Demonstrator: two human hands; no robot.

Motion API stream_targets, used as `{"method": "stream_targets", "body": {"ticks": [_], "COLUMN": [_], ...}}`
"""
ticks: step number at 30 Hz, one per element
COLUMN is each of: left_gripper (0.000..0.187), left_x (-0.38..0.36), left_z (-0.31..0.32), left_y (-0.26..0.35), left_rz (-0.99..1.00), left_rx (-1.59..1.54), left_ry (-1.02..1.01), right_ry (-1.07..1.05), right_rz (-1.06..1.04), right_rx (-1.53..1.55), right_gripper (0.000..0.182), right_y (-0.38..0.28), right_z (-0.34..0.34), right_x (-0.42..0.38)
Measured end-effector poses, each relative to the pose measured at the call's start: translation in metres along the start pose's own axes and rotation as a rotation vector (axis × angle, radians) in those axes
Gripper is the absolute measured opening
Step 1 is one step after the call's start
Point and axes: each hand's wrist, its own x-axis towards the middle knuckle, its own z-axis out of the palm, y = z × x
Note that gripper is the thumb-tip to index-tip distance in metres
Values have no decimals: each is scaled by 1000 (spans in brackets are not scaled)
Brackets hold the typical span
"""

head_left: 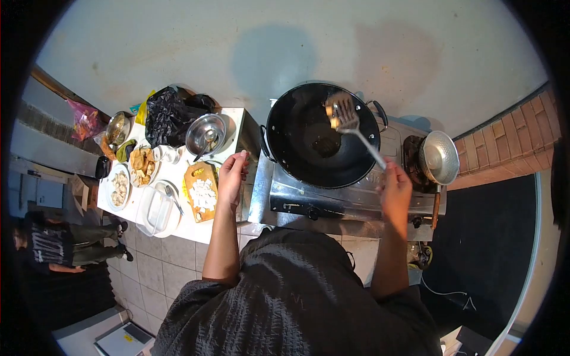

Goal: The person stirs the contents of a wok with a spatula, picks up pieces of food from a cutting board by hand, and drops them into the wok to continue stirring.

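My right hand (395, 190) is closed around the handle of a slotted metal spatula (351, 126). The spatula's head is raised over a large black wok (297, 160), and a small yellowish piece of food (333, 118) rests on it. A little dark oil or liquid lies in the bottom of the wok, which sits on a steel gas stove (279, 190). My left hand (233, 175) hovers left of the wok, apart from its handle. Its fingers are curled together and nothing shows in them. Near it is a wooden cutting board (196, 172) with white diced pieces on top.
On the white table (231, 121) are a steel bowl (206, 135) with a spoon, a black plastic bag (163, 118), plates of food and a clear plastic container (154, 207). A dented metal pan (439, 157) stands right of the wok. Another person (53, 243) is at far left.
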Motion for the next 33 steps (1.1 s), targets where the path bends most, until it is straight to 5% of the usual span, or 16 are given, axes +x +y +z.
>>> {"method": "stream_targets", "body": {"ticks": [6,12,20,27,33], "left_gripper": [26,24,24,23,23], "left_x": [0,-5,-1,-3,-6], "left_z": [4,4,0,-1,0], "left_y": [4,8,2,1,-1], "left_rz": [21,8,3,10,8], "left_rx": [3,10,-18,-29,-32], "left_ry": [4,19,5,18,11], "right_ry": [-44,3,5,-24,-33], "right_rz": [-152,71,-120,59,-72], "right_rx": [89,51,86,-28,21], "right_gripper": [29,26,29,27,29], "right_y": [-42,23,-48,28,-28], "right_z": [-2,3,1,-1,-2], "right_x": [-11,6,-6,13,0]}}
